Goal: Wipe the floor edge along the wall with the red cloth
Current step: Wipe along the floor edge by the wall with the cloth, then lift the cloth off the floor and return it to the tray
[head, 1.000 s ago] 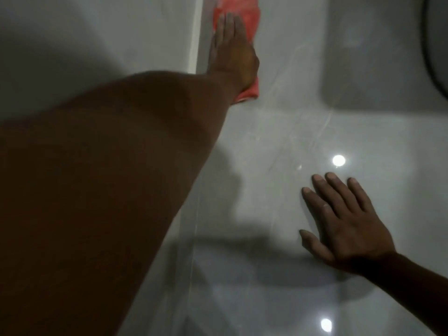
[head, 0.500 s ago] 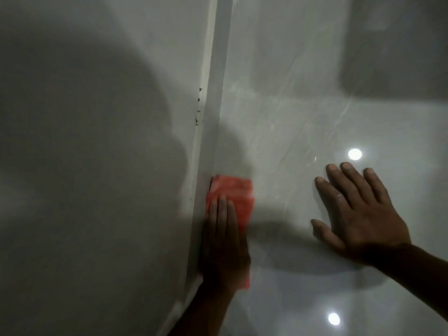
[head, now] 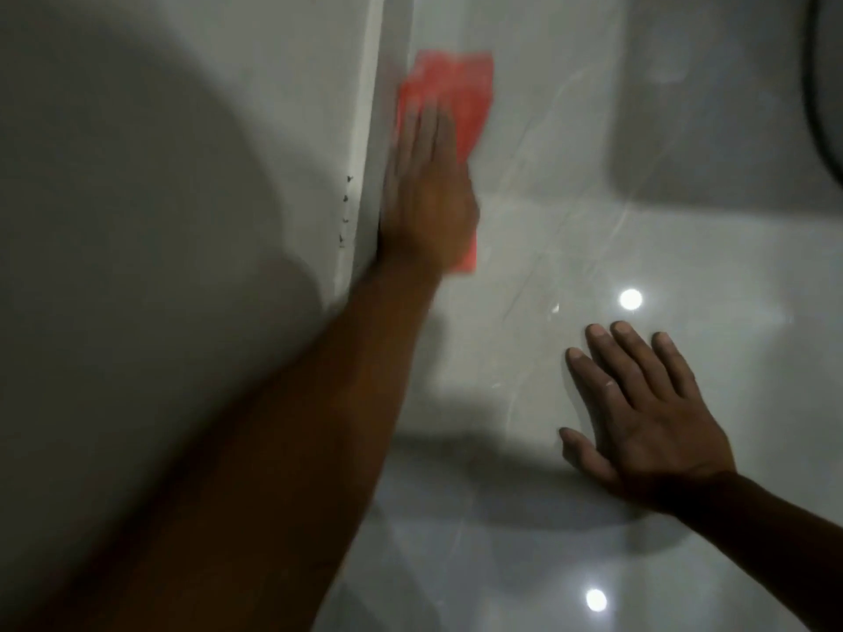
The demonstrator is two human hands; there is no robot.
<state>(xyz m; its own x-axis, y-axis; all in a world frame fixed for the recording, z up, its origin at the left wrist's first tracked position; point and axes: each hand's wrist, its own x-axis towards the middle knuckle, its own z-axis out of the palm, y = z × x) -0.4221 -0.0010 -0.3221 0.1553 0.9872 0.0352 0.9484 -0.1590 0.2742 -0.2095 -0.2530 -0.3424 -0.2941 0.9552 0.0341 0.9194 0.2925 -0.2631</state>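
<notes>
Dark curved object (head: 828, 107) top right; small dark specks (head: 345, 207) on wall.

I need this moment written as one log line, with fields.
step: wiping floor edge | left hand: flat on cloth, beside wall | right hand: flat on floor

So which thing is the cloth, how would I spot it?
Find the pale wall on the left and follow its bottom edge where it meets the shiny floor. The red cloth lies flat there under the left hand. It is the only red thing among all the grey.
</notes>
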